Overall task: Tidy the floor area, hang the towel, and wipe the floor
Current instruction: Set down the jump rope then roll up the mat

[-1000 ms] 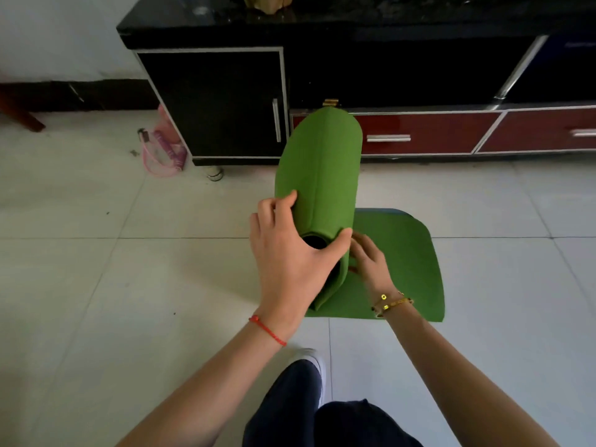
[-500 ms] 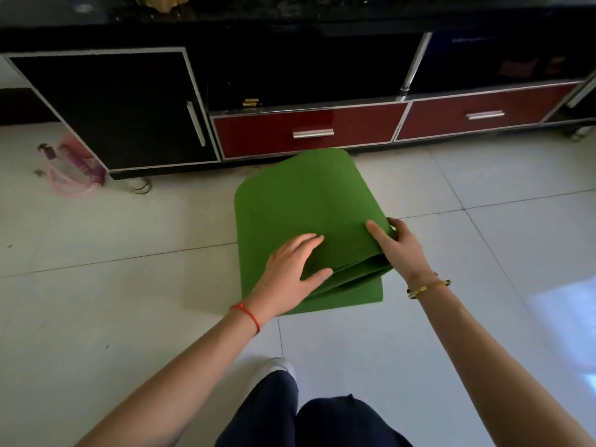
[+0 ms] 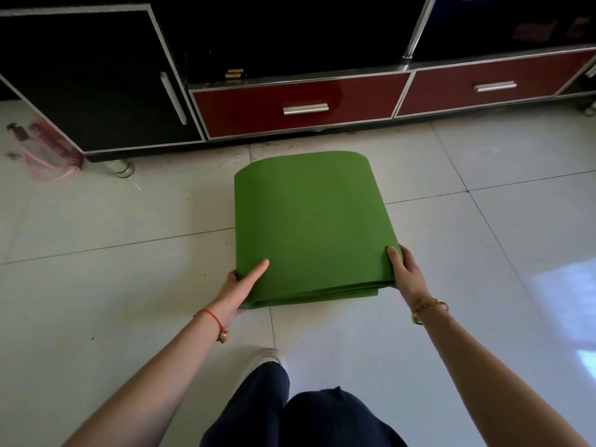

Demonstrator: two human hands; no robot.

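At the far left of the floor (image 3: 96, 240), against the foot of the cabinet (image 3: 96, 82), a pink skipping rope (image 3: 48, 150) lay in a loose coil, well apart from me. Just beside it stood the cabinet's round metal foot (image 3: 122, 168), and dark specks were scattered over the tiles along the cabinet's base.

My left hand (image 3: 240, 287), with a red string bracelet (image 3: 211, 319) on the wrist, gripped the near left corner of the folded green mat (image 3: 309, 221): my thumb lay on top of it and my fingers were tucked underneath, out of sight. The mat sat in the middle of the floor in front of the red drawers (image 3: 300, 104), folded into several layers, its rounded fold pointing at the cabinet and its stacked open edges toward me. Whether it rested flat on the tiles or was lifted slightly, I could not tell.

My right hand (image 3: 406, 272), with a gold bracelet (image 3: 429, 309) on the wrist, clasped the near right corner the same way, thumb on top and fingers hidden below. So the mat lay between my two hands, held at both near corners. Below it, my dark trouser legs (image 3: 290, 414) and the toe of a light shoe (image 3: 263, 358) showed on the tiles.
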